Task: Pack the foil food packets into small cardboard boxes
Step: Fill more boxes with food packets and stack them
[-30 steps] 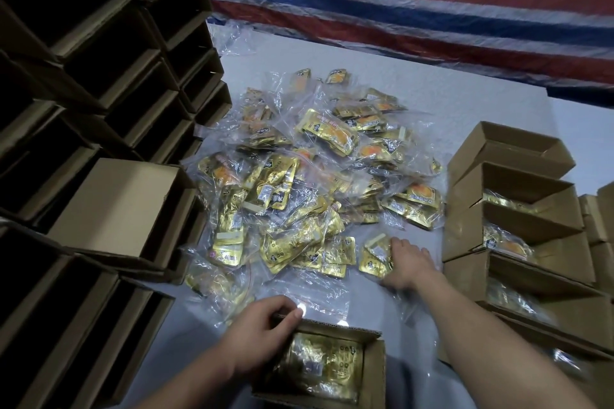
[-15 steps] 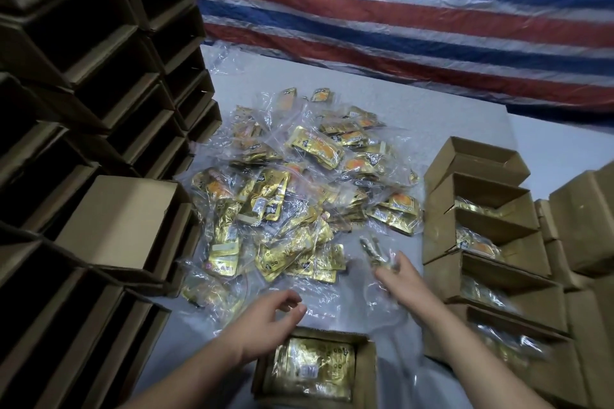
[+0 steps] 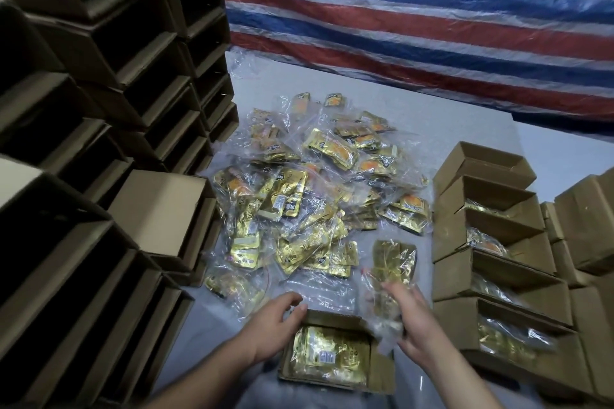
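Open box [image 3: 335, 354] at near edge of table [image 3: 465, 129], gold packet lying flat inside, left hand [image 3: 277, 325] on its left wall — fingers loosely spread, right hand [image 3: 412, 319] gripping bagged packet [image 3: 392, 267] just above box's right side, packet pile [image 3: 315, 196] beyond box.

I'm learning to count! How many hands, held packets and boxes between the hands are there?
Hands: 2, left hand and right hand
Held packet: 1
Box between the hands: 1
Total: 4
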### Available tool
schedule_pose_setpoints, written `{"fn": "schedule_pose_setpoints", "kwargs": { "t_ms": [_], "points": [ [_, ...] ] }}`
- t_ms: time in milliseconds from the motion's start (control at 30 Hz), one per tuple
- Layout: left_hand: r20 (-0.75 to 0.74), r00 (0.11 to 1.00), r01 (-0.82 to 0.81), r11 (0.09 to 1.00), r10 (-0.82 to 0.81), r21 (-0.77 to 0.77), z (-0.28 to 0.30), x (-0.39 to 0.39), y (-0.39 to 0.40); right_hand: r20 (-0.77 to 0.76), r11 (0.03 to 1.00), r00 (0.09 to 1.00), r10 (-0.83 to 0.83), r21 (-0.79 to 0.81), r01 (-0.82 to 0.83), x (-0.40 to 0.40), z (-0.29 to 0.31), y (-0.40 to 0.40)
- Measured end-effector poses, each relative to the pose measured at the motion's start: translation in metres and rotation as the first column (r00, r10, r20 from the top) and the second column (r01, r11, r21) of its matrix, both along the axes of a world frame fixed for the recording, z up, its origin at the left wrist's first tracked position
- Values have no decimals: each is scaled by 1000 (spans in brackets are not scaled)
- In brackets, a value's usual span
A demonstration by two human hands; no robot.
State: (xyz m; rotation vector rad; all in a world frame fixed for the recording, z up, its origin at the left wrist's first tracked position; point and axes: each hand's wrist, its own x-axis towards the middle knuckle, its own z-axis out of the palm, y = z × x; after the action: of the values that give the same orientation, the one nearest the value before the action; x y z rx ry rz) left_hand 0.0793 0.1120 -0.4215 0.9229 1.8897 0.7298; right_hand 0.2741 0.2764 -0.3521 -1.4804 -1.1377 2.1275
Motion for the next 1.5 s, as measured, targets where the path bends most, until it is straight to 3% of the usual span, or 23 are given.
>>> {"fn": "schedule_pose_setpoints", "kwargs": {
  "t_ms": [133, 200, 300, 500, 600, 733, 867, 1067, 1133, 1200, 1333, 1500],
  "points": [
    [-4, 1000, 8, 1000, -8, 21, 2, 2, 1, 93, 985, 993, 69, 152, -82, -1, -1, -18],
    [12, 1000, -2, 999, 1, 37, 2, 2, 1, 170, 930, 965, 201, 276, -243, 0, -2, -24],
    [6, 1000, 19, 998, -19, 52, 2, 0, 2, 208, 813, 873, 441, 320, -487, 3, 0, -33],
    [3, 1000, 21, 998, -21, 56, 1, -1, 5, 314, 512, 609, 729, 340, -789, -5, -3, -39],
    [0, 999, 51, 997, -51, 65, 3, -2, 7, 441, 306, 411, 797, 293, -906, -12, -6, -37],
    [-30, 996, 85, 994, -83, 75, 2, -2, 8, 558, 83, 211, 802, 246, -966, -25, -14, -36],
    [-22, 997, 78, 993, -76, 86, 0, 1, 8, 748, -207, -21, 663, 156, -966, -37, -31, -38],
    [-24, 998, 57, 994, -55, 95, 0, 1, 7, 922, -424, -170, 347, -7, -906, -39, -63, -49],
    [-27, 998, 50, 994, -48, 97, 0, 2, 7, 930, -417, -169, 327, -18, -909, -39, -68, -51],
    [-28, 999, 44, 993, -41, 107, -1, 2, 7, 910, -346, -126, 394, 19, -938, -39, -70, -50],
    [-26, 999, 48, 992, -46, 114, -1, 2, 9, 725, 16, 92, 683, 111, -994, -34, -62, -40],
    [-22, 998, 53, 992, -51, 116, -2, -1, 8, 580, 267, 267, 770, 87, -960, -31, -40, -24]
  ]
}}
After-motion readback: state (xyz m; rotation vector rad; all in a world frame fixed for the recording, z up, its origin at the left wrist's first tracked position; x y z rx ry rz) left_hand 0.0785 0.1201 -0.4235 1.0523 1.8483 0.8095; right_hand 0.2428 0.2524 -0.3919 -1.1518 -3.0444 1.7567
